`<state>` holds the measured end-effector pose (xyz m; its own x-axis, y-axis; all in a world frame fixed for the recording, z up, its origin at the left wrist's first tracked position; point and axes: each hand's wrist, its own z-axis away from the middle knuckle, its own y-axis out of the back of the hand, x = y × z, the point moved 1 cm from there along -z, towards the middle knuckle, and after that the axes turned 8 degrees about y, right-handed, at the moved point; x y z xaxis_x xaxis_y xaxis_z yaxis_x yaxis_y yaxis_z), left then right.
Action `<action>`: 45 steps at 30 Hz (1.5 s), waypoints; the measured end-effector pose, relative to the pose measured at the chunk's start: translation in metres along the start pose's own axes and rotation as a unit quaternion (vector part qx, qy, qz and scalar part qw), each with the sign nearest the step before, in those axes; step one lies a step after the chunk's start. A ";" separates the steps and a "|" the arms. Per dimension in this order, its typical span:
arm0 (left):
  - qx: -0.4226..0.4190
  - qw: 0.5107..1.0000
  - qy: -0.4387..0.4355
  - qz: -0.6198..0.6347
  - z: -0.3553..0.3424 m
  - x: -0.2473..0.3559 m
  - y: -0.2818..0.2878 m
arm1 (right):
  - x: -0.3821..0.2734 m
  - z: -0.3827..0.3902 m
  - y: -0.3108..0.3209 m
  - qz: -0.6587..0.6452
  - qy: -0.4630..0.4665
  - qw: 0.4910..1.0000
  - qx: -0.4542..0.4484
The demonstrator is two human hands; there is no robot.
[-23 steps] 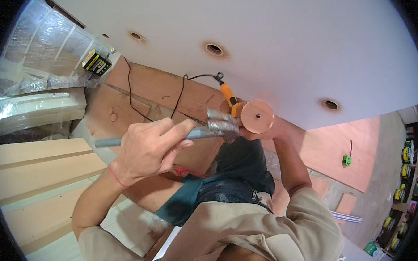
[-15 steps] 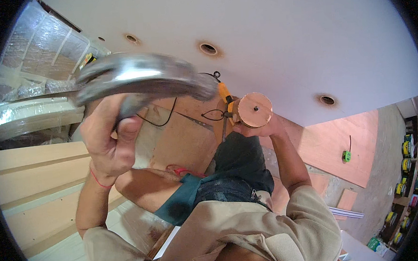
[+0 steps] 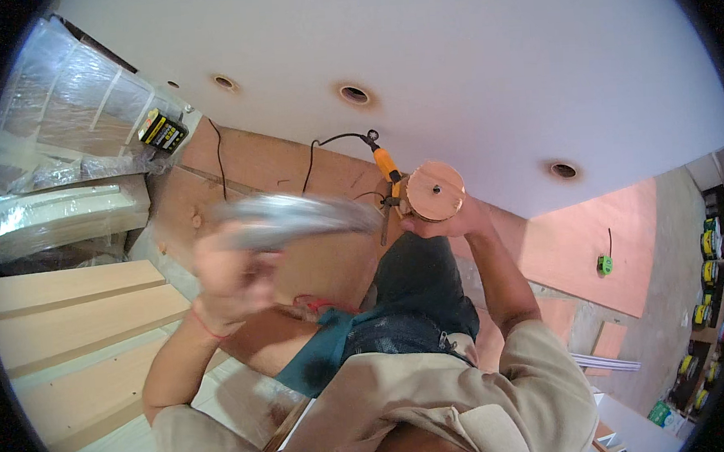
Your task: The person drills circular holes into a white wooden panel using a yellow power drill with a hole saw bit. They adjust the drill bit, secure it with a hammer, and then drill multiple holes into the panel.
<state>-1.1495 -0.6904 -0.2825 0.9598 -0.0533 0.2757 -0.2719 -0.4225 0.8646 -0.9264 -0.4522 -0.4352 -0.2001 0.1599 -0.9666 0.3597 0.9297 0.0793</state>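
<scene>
My left hand (image 3: 238, 273) is wrapped round the handle of a claw hammer (image 3: 296, 219), whose metal head is smeared by motion. The head points right, its face just short of the disc. In my right hand (image 3: 460, 219) is a round wooden disc (image 3: 435, 191) with a rough edge and a dark spot at its centre. My fingers grip it from below and behind, and whatever lies under the disc is mostly hidden. Just left of the disc, an orange corded power tool (image 3: 387, 166) rests against the board on the floor.
A large white panel (image 3: 460, 73) with several round, brown-edged holes rises ahead. Wrapped packages (image 3: 69, 102) and pale boards (image 3: 72, 311) line the left. To the right lie a plywood sheet (image 3: 576, 247), a green tape measure (image 3: 605, 264) and shelves of boxes (image 3: 709, 290).
My left hand has swung the hammer down and to the right, toward the disc. The right hand with the disc has hardly moved.
</scene>
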 end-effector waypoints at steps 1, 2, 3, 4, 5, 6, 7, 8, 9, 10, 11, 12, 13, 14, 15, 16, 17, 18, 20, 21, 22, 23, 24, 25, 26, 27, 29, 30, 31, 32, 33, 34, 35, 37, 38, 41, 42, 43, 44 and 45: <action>-0.116 0.992 -0.033 -0.036 0.000 -0.001 -0.006 | -0.001 0.000 -0.001 0.049 0.057 0.997 -0.006; -0.116 0.992 -0.031 -0.033 0.002 -0.002 -0.005 | 0.000 -0.001 -0.005 0.088 0.115 0.989 -0.009; -0.124 0.991 -0.019 -0.038 0.001 -0.004 -0.004 | 0.000 0.000 -0.007 0.117 0.170 0.979 -0.004; -0.162 0.986 -0.003 -0.051 0.000 -0.007 0.000 | 0.002 -0.001 -0.008 0.103 0.150 0.983 0.007; -0.078 0.997 -0.003 -0.010 -0.002 -0.008 0.006 | 0.004 0.001 -0.009 0.076 0.122 0.989 0.028; -0.012 1.000 0.003 0.018 -0.006 -0.012 0.012 | 0.007 -0.001 -0.008 0.039 0.105 0.993 0.040; 0.060 0.997 0.025 0.048 -0.008 -0.013 0.018 | 0.009 0.001 -0.007 0.032 0.090 0.995 0.041; 0.101 0.992 0.032 0.061 -0.011 -0.011 0.017 | 0.011 0.000 -0.005 0.013 0.085 0.996 0.034; 0.149 0.984 0.054 0.077 -0.012 -0.010 0.016 | 0.013 0.000 -0.004 -0.006 0.080 0.996 0.026; 0.161 0.982 0.052 0.083 -0.013 -0.006 0.012 | 0.015 0.001 -0.002 -0.004 0.063 0.998 0.026; 0.097 0.992 0.010 0.080 -0.014 -0.001 0.006 | 0.017 0.002 0.000 -0.001 0.047 0.999 0.027; 0.012 0.995 -0.048 0.081 -0.013 0.005 0.000 | 0.020 0.002 0.001 0.002 0.031 0.999 0.028; -0.131 0.990 -0.025 -0.052 -0.009 0.011 -0.008 | 0.022 0.003 0.001 0.048 0.081 0.996 0.003; -0.136 0.989 -0.023 -0.058 -0.009 0.009 -0.006 | 0.025 0.003 0.001 0.094 0.128 0.987 -0.021; -0.154 0.986 -0.041 -0.054 -0.008 0.010 -0.007 | 0.028 0.004 0.000 0.115 0.132 0.984 -0.021; -0.104 0.993 -0.039 -0.032 -0.008 0.007 -0.002 | 0.032 0.006 -0.001 0.135 0.136 0.981 -0.020; -0.062 0.997 -0.040 -0.007 -0.009 0.002 0.004 | 0.036 0.007 -0.002 0.130 0.096 0.987 -0.001; -0.013 1.000 -0.015 0.011 -0.010 -0.002 0.008 | 0.040 0.010 -0.002 0.115 0.034 0.992 0.032; 0.138 0.981 0.046 0.124 -0.009 -0.007 0.013 | 0.044 0.013 -0.001 0.057 0.006 0.995 0.076; 0.165 0.977 0.056 0.125 -0.009 -0.007 0.011 | 0.046 0.013 0.000 0.024 -0.020 0.994 0.104; 0.169 0.981 0.041 0.090 -0.008 -0.005 0.007 | 0.048 0.013 0.001 0.020 -0.016 0.995 0.097; 0.125 0.990 0.021 0.057 -0.007 -0.003 0.001 | 0.049 0.011 0.002 0.017 -0.010 0.996 0.088; -0.010 1.000 0.000 -0.008 -0.004 0.002 -0.008 | 0.049 0.009 0.004 0.042 0.029 0.997 0.059; -0.127 0.990 -0.027 -0.060 -0.002 0.004 -0.013 | 0.049 0.007 0.003 0.065 0.069 0.995 0.032; -0.114 0.992 -0.007 -0.048 0.000 0.004 -0.014 | 0.048 0.005 0.004 0.115 0.140 0.983 -0.016; -0.103 0.994 -0.004 -0.030 0.000 0.002 -0.013 | 0.049 0.004 0.002 0.118 0.148 0.982 -0.024; -0.050 0.999 -0.002 0.001 0.001 -0.005 -0.005 | 0.049 0.002 0.001 0.079 0.103 0.992 -0.005; 0.002 1.000 -0.002 0.007 0.000 -0.010 0.003 | 0.049 0.001 0.001 0.039 0.048 0.998 0.020; 0.057 0.998 0.028 0.009 0.001 -0.013 0.008 | 0.048 0.000 0.000 0.015 0.042 0.998 0.042; 0.133 0.983 0.100 0.080 0.002 -0.013 0.008 | 0.046 -0.001 0.000 -0.006 0.030 0.998 0.063; 0.168 0.971 0.108 0.128 0.003 -0.015 0.011 | 0.044 -0.002 0.001 0.002 0.027 0.998 0.059; 0.139 0.968 0.059 0.201 0.003 -0.010 0.005 | 0.043 -0.003 0.002 0.011 0.024 0.998 0.054; 0.090 0.978 0.014 0.185 0.002 -0.007 -0.001 | 0.042 -0.005 0.004 0.048 0.032 0.998 0.022; -0.112 0.990 -0.023 -0.081 0.001 -0.002 -0.015 | 0.042 -0.007 0.005 0.111 0.099 0.988 -0.026; -0.120 0.993 -0.007 -0.022 -0.001 -0.002 -0.018 | 0.043 -0.007 0.003 0.137 0.157 0.977 -0.043; -0.022 0.999 -0.008 0.027 -0.005 -0.013 -0.009 | 0.053 -0.004 0.002 0.121 0.111 0.986 -0.018; 0.020 0.999 0.010 0.042 -0.004 -0.017 -0.001 | 0.058 -0.004 0.002 0.097 0.078 0.992 0.001; 0.063 0.994 0.044 0.078 -0.002 -0.020 0.003 | 0.061 -0.002 0.002 0.072 0.045 0.996 0.023; 0.134 0.978 0.103 0.123 0.001 -0.021 0.004 | 0.064 -0.002 0.003 0.044 0.030 0.998 0.043; 0.151 0.972 0.117 0.134 0.003 -0.020 0.003 | 0.066 -0.001 0.004 0.051 0.016 0.997 0.048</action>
<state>-1.1697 -0.6938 -0.2868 0.8052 -0.0059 0.5929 -0.4430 -0.6708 0.5949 -0.9392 -0.4380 -0.4986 -0.1868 0.2634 -0.9464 0.4648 0.8724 0.1511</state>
